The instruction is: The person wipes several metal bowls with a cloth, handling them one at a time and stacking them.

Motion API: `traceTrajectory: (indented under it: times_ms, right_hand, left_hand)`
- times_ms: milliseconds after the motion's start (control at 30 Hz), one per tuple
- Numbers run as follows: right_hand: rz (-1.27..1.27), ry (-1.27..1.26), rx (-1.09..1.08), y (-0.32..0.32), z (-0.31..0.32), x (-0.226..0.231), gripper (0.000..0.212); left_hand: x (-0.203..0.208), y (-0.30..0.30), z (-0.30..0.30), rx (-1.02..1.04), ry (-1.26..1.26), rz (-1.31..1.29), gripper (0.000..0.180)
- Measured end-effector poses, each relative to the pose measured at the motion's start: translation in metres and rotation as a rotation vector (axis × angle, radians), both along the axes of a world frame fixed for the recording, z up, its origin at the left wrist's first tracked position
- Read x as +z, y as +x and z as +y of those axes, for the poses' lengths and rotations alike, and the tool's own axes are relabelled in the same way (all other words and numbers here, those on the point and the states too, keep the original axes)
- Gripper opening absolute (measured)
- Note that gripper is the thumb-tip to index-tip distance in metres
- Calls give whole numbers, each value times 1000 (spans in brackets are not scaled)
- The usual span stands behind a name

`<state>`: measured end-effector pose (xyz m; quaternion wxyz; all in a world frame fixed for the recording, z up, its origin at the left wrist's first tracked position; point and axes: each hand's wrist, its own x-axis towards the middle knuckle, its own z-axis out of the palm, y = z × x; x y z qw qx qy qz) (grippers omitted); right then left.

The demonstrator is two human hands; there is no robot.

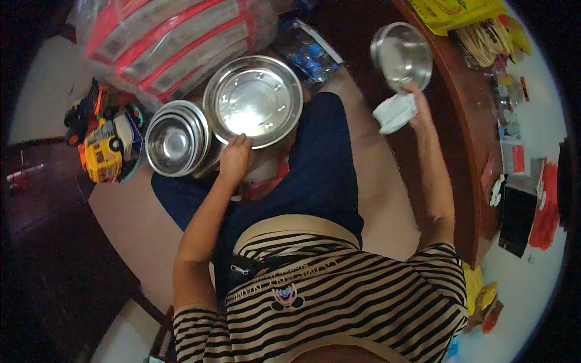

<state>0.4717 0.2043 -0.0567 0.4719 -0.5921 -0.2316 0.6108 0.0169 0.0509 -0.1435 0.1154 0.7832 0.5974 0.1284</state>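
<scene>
At the near rim of a wide, shiny round steel basin [257, 100], my left hand [235, 158] has its fingers curled over the edge. A stack of smaller steel bowls [175, 144] sits just left of that hand, nested one in another. Out to the right, my right hand [417, 107] grips the near edge of a steel bowl [407, 55], which is tilted and slightly blurred. A double rim shows on its left side, so I cannot tell if it is one bowl or two. A crumpled white cloth [394, 114] hangs from the same hand.
A large plastic-wrapped bundle with red bands [169, 45] stands behind the bowls. Toy vehicles [104, 151] lie at the left. An open box of blue-capped items [311, 54] sits beyond the basin. A brown wooden surface [469, 151] runs along the right, with yellow packaging [460, 15] on it.
</scene>
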Motion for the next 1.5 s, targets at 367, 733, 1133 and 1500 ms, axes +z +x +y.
traceTrajectory:
  times_ms: [367, 733, 1133, 1500]
  right_hand:
    - [-450, -99, 958, -207, -8, -38, 32]
    - [-513, -112, 1109, -245, 2, -68, 34]
    - [-800, 217, 925, -216, 18, -36, 55]
    - [-1220, 857, 1300, -285, -28, -69, 37]
  left_hand:
    - [40, 11, -9, 166, 7, -348, 33]
    - [19, 5, 14, 780, -456, -1234, 42]
    - [19, 8, 30, 700, -514, -1015, 35]
    - [17, 3, 35, 657, -363, -1119, 63]
